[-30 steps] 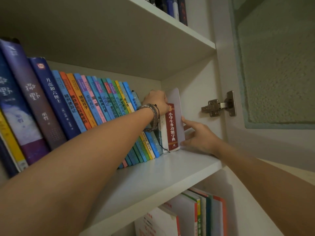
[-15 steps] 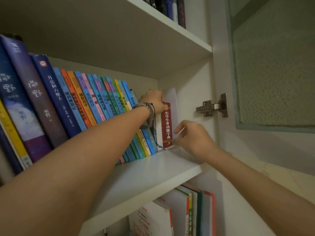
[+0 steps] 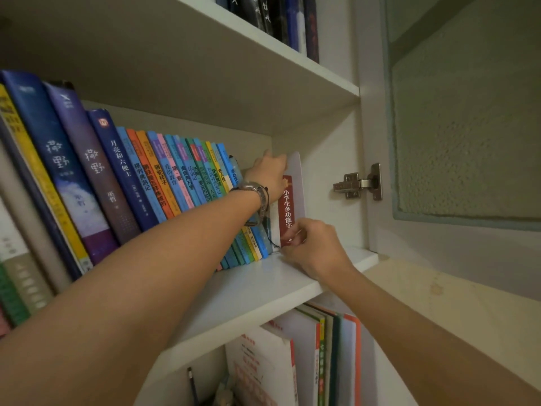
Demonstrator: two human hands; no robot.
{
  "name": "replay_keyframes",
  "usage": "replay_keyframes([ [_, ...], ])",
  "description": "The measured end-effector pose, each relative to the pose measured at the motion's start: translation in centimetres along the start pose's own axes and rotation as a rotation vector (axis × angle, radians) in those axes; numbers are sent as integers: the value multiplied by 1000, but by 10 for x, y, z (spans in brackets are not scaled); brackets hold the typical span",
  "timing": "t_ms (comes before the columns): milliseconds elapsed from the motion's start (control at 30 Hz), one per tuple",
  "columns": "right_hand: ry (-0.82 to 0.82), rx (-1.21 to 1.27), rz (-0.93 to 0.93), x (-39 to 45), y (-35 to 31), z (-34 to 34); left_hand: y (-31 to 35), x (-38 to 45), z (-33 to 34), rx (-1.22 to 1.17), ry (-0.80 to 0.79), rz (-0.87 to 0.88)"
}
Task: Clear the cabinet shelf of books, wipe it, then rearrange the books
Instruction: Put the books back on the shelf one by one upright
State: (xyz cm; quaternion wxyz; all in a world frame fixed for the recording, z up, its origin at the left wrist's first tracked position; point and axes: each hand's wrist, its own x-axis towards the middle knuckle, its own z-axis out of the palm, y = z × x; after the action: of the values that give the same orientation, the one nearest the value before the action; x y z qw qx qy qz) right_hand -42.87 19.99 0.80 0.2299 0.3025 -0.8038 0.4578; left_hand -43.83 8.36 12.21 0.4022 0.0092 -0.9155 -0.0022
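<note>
Left hand [image 3: 270,174]: fingers curled over the top of the red-spined book [image 3: 286,209]
Right hand [image 3: 314,247]: fingers pinching that book's lower edge
Red-spined book: upright on the shelf [image 3: 263,285], right end of the leaning book row [image 3: 164,183], beside a white bookend [image 3: 297,177]

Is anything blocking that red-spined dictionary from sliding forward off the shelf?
Nothing visible does. The red-spined dictionary stands at the row's right end, with the right hand gripping its lower spine and the left hand at its top. The shelf in front is bare, and the cabinet door is swung open.
</note>
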Motion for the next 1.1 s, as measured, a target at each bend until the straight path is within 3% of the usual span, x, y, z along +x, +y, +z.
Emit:
replay_keyframes([
  [233,6,82,56,-5,-7,-5,11,-45,-51,60,44,49],
  [433,50,112,107,-11,-17,-8,5,-113,-78,-52,4,-43],
  [633,144,-169,34,-37,-28,-17,-8,-169,-94,-129,-49,-150],
  [767,260,-123,-9,-78,-35,-37,8,-195,-104,-205,-28,-125],
  [1100,113,-294,33,-265,-29,-129,89,-307,-92,-555,-33,131],
])
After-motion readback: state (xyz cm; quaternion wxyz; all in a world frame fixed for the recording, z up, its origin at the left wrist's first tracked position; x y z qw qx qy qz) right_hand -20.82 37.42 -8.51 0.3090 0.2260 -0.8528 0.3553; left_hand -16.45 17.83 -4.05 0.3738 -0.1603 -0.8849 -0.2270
